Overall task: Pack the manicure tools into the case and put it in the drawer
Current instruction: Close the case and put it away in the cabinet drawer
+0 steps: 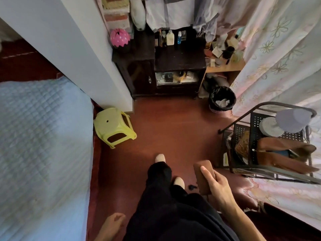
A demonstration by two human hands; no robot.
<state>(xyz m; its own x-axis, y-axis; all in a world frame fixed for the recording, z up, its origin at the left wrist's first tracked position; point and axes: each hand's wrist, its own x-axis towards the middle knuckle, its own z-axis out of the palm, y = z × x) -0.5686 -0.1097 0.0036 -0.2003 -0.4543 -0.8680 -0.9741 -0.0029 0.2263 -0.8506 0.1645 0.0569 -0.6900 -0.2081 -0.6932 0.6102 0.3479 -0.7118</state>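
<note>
A closed brown case [202, 176] is in my right hand [217, 186], held upright in front of my right leg with the fingers wrapped around its side. My left hand [112, 223] hangs low at my left side with loosely curled fingers and nothing in it. Across the room stands a dark wooden cabinet [180, 61] whose drawer [176, 78] is pulled open and shows several small items inside. No manicure tools are visible outside the case.
A bed with a blue quilt [40, 145] fills the left. A yellow plastic stool [113, 126] lies tipped by the white wall. A black bin [221, 100] stands right of the cabinet. A metal rack [269, 141] and floral curtains are on the right.
</note>
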